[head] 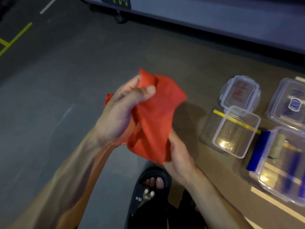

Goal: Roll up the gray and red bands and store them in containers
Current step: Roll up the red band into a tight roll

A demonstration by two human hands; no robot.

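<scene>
Red band (155, 116) bunched between left hand (122, 109) pinching above and right hand (178, 154) gripping below, seemingly for rolling; open container (234, 131) waiting alongside.

Right containers (287, 103) cut by edge

Black sandal (145, 194) strap reads "BEAR" in white. Red handwritten marks on a clear lid (239, 93): not legible. Sign (115, 1) at top: unreadable.

floor (57, 80): dark gray, yellow tape (15, 38); light: dim; cabinet (214, 19) w/ caster
</scene>
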